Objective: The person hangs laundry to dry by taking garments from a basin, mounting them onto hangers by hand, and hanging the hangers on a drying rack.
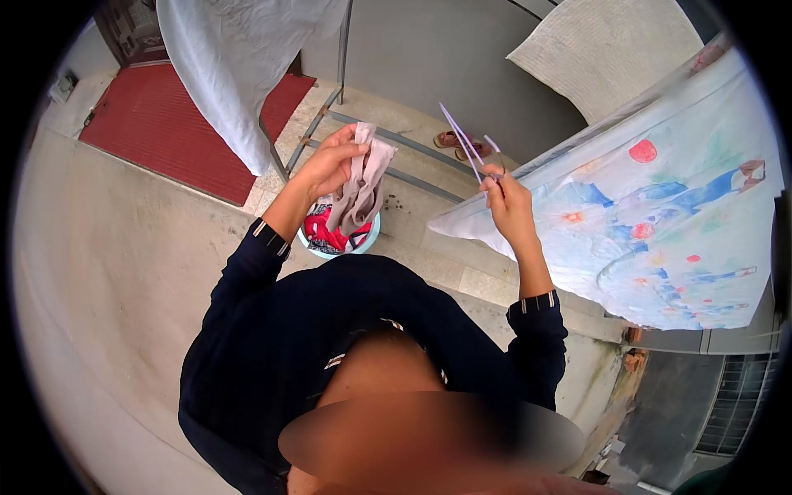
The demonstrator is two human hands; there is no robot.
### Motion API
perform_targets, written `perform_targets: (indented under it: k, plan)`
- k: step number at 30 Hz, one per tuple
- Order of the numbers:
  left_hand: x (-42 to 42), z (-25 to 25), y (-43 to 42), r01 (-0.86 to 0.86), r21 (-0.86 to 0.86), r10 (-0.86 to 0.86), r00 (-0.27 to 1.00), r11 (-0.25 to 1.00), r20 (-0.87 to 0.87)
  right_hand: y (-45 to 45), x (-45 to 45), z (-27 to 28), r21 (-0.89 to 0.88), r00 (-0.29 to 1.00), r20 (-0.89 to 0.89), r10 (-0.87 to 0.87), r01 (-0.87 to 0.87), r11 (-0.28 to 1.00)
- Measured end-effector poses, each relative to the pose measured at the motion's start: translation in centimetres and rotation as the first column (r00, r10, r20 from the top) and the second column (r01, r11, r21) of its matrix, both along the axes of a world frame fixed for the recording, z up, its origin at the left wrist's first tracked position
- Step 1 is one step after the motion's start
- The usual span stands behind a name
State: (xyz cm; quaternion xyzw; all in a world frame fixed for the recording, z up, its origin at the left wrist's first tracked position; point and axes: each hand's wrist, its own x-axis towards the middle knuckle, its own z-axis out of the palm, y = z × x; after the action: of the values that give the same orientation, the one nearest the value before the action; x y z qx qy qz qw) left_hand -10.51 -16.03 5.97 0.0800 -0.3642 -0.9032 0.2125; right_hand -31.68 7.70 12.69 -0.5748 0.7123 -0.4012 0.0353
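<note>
My left hand [334, 161] pinches a pinkish-beige piece of cloth [361, 186] by its upper edge, and the folds hang straight down. What kind of garment it is I cannot make out. Below the cloth stands a light blue basin [373, 239] holding red, black and white laundry [326, 235]. Over to the right, my right hand [507, 202] is closed round a thin lilac clothes hanger [464, 142], held up and tilted, apart from the cloth.
A metal rack frame [404, 142] stands ahead, with a white sheet [239, 74] hanging at the left. A printed sheet [652, 214] hangs close on my right; a cream textured cloth [606, 58] is behind. Sandals [450, 140] lie by the wall, and a red mat [165, 124] covers the doorway.
</note>
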Motion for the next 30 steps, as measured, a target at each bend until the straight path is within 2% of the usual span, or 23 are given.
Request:
perform_targets:
  k: [2, 3, 7, 11, 18, 21, 25, 30]
  plan:
    - [-0.4, 0.1, 1.0, 0.049, -0.028, -0.048, 0.999, 0.998, 0.020, 0.1, -0.2, -0.4, -0.112, 0.966, 0.250, -0.066, 0.097, 0.989]
    - [-0.5, 0.2, 1.5, 0.072, -0.039, -0.071, 0.997, 0.997, 0.023, 0.2, -0.1, -0.5, -0.201, 0.947, 0.319, -0.038, 0.106, 0.974]
    - [-0.5, -0.3, 2.4, 0.147, -0.130, -0.143, 0.989, 0.981, 0.037, 1.6, -0.5, -0.6, -0.289, 0.898, 0.440, 0.005, 0.137, 0.948]
    - [-0.3, -0.7, 2.2, 0.147, -0.116, -0.138, 0.987, 0.982, 0.077, 4.8, -1.6, 0.3, -0.183, 0.953, 0.272, -0.133, 0.187, 0.965]
    - [-0.4, -0.6, 2.8, 0.223, -0.094, -0.217, 0.974, 0.970, 0.068, 7.9, -2.4, 1.8, 0.053, 0.986, 0.147, -0.085, 0.078, 0.996]
    - [-0.7, -1.4, 2.6, 0.307, -0.079, -0.303, 0.951, 0.948, 0.061, 7.9, -2.2, 1.5, 0.034, 0.986, 0.160, -0.051, 0.046, 0.998]
    - [-1.2, -0.8, 3.6, 0.438, -0.116, -0.432, 0.899, 0.891, 0.074, 6.5, -1.9, 1.1, -0.054, 0.999, 0.009, 0.044, -0.043, 0.998]
    - [-2.1, -1.2, 4.8, 0.459, -0.065, -0.457, 0.888, 0.886, 0.049, 3.9, -0.6, 0.9, -0.025, 0.988, -0.002, 0.157, -0.157, 0.987]
